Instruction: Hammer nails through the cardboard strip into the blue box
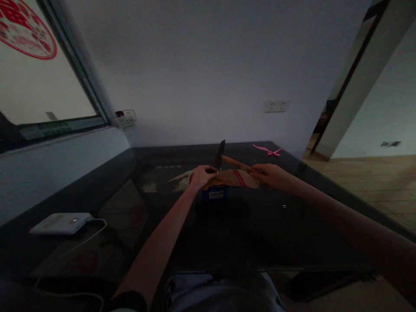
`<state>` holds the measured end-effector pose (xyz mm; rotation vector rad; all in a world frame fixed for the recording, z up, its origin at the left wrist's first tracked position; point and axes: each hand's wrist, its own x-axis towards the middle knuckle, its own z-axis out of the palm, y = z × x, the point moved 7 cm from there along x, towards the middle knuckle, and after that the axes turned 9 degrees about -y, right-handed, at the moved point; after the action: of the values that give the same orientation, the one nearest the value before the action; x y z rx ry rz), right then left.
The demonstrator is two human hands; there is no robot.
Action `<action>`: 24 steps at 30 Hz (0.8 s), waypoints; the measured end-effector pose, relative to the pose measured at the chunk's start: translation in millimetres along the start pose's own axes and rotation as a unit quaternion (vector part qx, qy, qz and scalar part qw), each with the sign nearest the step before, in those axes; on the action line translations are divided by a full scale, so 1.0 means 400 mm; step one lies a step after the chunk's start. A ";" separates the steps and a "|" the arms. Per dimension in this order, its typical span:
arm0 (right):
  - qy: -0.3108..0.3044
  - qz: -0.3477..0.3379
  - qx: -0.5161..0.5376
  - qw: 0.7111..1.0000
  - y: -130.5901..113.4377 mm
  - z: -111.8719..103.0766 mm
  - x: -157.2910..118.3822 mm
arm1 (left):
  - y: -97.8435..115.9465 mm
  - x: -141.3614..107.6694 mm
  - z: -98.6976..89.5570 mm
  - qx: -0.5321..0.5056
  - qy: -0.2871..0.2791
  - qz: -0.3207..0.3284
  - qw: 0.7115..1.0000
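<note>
A hammer (234, 162) with a dark head and wooden handle is held in my right hand (271, 175), its fingers wrapped round the handle's end. The hammer head is raised just above a patterned, tan and red insole-like piece (238, 178). My left hand (203, 175) is at the left part of this piece, thumb and fingers pinched round a small thin upright item (219, 173) below the hammer head; its details are too small to make out. Under the piece sits a blue box (215, 193) with a pale label.
On the dark glossy table (156, 242), a white power bank (61, 223) with a white cable lies at the left. A pink ribbon (269, 151) lies at the back right. Behind is a wall with sockets (276, 106).
</note>
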<state>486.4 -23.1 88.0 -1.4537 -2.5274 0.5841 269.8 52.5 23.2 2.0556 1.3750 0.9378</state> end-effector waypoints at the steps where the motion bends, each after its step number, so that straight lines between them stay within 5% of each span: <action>1: 0.010 0.001 -0.001 1.000 -0.002 -0.005 0.000 | -0.001 0.003 0.002 0.005 0.001 0.001 1.000; 24: -0.018 0.016 0.074 0.997 0.029 0.024 0.001 | 0.017 0.015 0.008 0.100 0.009 0.026 0.995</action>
<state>492.1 -20.1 74.4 -1.4461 -2.4337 0.7915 277.9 55.4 27.6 2.2461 1.4830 0.8714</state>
